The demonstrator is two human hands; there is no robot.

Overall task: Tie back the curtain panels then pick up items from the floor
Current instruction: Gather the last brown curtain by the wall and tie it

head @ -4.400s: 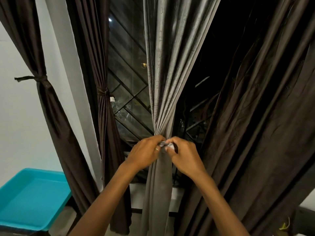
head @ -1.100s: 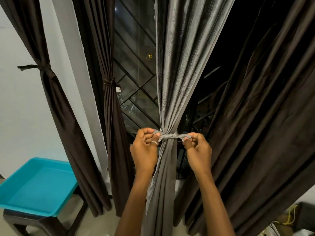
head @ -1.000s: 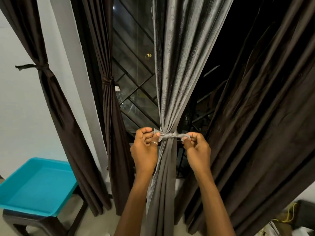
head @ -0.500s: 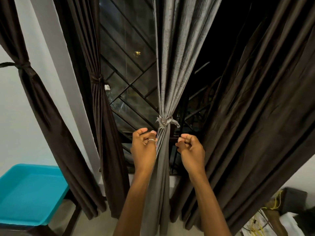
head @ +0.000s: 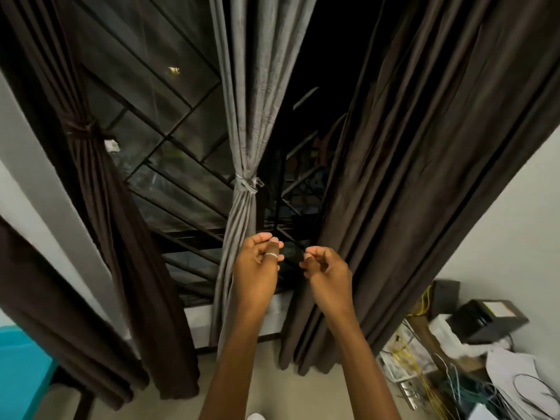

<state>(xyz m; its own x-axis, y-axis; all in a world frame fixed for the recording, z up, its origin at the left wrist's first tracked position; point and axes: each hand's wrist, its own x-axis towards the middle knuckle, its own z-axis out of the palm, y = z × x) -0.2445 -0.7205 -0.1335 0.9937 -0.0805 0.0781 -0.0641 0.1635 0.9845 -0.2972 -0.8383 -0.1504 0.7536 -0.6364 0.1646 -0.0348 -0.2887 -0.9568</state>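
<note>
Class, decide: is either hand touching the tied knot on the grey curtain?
Apart. The head view shows the left hand and right hand both below the knot, with a stretch of grey curtain visible between.

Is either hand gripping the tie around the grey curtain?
No: both the left hand and the right hand sit below the tie on the grey curtain, holding nothing.

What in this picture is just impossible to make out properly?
All in the head view:
- Tie knot on the grey curtain panel: too small to tell how it is knotted.
- Teal tray: cut off by the left edge.
- Cable pile on the floor: blurred, single items unclear.
- White thing: mostly cut off by the bottom edge.
- Beyond the window: dark, only reflections.
</note>
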